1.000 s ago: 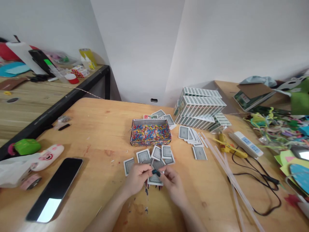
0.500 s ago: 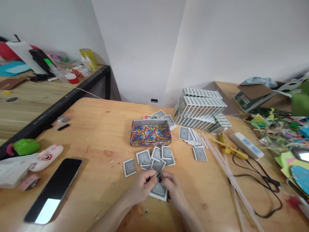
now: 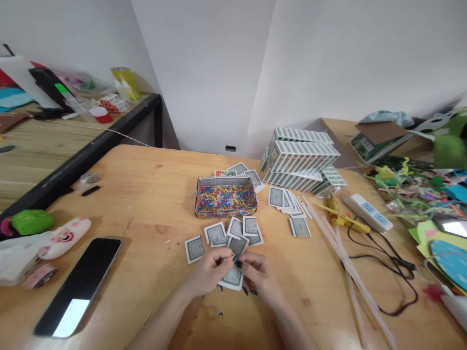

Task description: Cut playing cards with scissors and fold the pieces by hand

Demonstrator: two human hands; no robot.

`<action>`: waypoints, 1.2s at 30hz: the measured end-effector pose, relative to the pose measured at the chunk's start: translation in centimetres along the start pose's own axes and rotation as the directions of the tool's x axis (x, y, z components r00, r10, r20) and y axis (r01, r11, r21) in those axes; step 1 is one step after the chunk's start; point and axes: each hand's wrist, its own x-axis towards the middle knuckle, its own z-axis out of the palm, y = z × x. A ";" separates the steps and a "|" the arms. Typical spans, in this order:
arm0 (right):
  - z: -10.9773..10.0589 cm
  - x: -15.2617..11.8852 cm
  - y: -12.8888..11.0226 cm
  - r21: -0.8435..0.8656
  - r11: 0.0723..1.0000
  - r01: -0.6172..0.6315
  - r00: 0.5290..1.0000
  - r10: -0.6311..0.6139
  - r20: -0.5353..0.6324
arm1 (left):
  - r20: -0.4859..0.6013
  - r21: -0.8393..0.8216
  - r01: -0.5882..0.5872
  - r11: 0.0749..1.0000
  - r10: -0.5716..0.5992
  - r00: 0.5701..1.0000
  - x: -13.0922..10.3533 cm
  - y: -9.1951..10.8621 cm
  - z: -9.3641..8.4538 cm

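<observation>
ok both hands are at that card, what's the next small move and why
I'd probably ease the right hand slightly aside: its fingertips crowd against those of the left hand over the top of the patterned card, hiding that edge.

The wooden desk (image 3: 146,194) is strewn with patterned cards (image 3: 194,249) just beyond the left grip (image 3: 207,272) and right grip (image 3: 260,277). Farther out, an open box (image 3: 226,200) is set. To the right of the right grip, fanned cards (image 3: 276,197), stacked striped boxes (image 3: 306,158), translucent sticks (image 3: 341,257), a yellow glue gun (image 3: 341,219) and a power strip (image 3: 368,213) are placed; left of the left grip, a phone (image 3: 83,277) is laid.
</observation>
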 end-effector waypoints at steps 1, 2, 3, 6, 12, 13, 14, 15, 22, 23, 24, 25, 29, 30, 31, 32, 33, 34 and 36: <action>0.0 0.0 -0.2 -0.008 1.000 0.013 1.000 -0.013 0.021 | 0.002 -0.002 0.008 1.000 -0.008 1.000 0.0 0.0 0.0; 0.0 0.0 -0.3 -0.006 1.000 0.015 0.999 -0.015 0.032 | 0.010 -0.015 0.022 1.000 -0.021 1.000 0.1 0.0 -0.1; 0.1 0.0 -0.4 0.011 1.000 0.005 0.999 -0.005 0.036 | 0.019 -0.036 0.041 0.998 -0.041 0.999 0.1 -0.1 0.0; 0.4 -0.1 -0.3 0.111 0.989 -0.098 0.995 0.095 0.031 | 0.031 -0.119 0.098 0.988 -0.095 0.995 0.2 -0.2 0.1; 0.7 0.1 0.0 0.242 0.957 -0.160 0.986 0.164 0.003 | -0.043 -0.108 0.065 0.992 -0.070 0.997 0.3 -0.2 0.1; 0.7 0.2 0.0 0.247 0.958 -0.145 0.987 0.157 -0.028 | -0.057 -0.077 0.056 0.995 -0.061 0.997 0.3 -0.1 0.1; 0.6 0.3 0.0 0.241 0.962 -0.131 0.988 0.148 -0.054 | -0.066 -0.045 0.048 0.998 -0.051 0.997 0.3 -0.1 0.2; 0.5 0.4 -0.1 0.226 0.967 -0.117 0.988 0.136 -0.068 | -0.067 -0.018 0.039 0.999 -0.040 0.997 0.3 -0.1 0.2; 0.7 1.2 -1.0 0.007 0.998 -0.067 0.997 0.067 -0.033 | -0.068 0.114 -0.020 0.993 0.028 0.997 0.3 0.1 -0.9; 0.8 1.4 -1.3 -0.056 0.997 -0.055 0.998 0.054 -0.025 | -0.091 0.145 -0.027 0.989 0.040 0.995 0.4 0.2 -1.2; 0.8 1.7 -1.7 -0.125 0.991 -0.039 0.999 0.039 -0.007 | -0.117 0.186 -0.031 0.982 0.054 0.992 0.5 0.3 -1.4; 0.8 2.0 -2.1 -0.191 0.981 -0.021 0.999 0.025 0.020 | -0.146 0.238 -0.035 0.971 0.072 0.987 0.7 0.5 -1.6; 0.5 3.4 -3.5 -0.351 0.936 0.034 0.997 -0.008 0.073 | -0.248 0.451 -0.046 0.891 0.175 0.953 1.7 1.1 -1.7; 0.3 3.7 -3.7 -0.375 0.926 0.046 0.998 -0.026 0.059 | -0.264 0.484 -0.046 0.874 0.196 0.944 2.1 1.2 -1.6; 0.1 4.1 -3.8 -0.392 0.918 0.062 0.998 -0.050 0.043 | -0.278 0.509 -0.040 0.860 0.208 0.938 2.5 1.3 -1.6; -0.1 4.6 -3.9 -0.403 0.912 0.080 0.997 -0.075 0.026 | -0.296 0.524 -0.032 0.851 0.217 0.930 2.9 1.4 -1.5; -0.4 5.0 -3.9 -0.405 0.909 0.096 0.995 -0.101 0.011 | -0.309 0.528 -0.026 0.849 0.221 0.925 3.4 1.4 -1.4; -0.7 5.4 -3.8 -0.398 0.911 0.109 0.993 -0.119 0.001 | -0.322 0.517 -0.033 0.856 0.230 0.918 3.9 1.4 -1.4; -1.4 6.1 -3.5 -0.377 0.919 0.119 0.991 -0.131 -0.004 | -0.363 0.439 -0.057 0.897 0.236 0.901 4.8 1.2 -1.4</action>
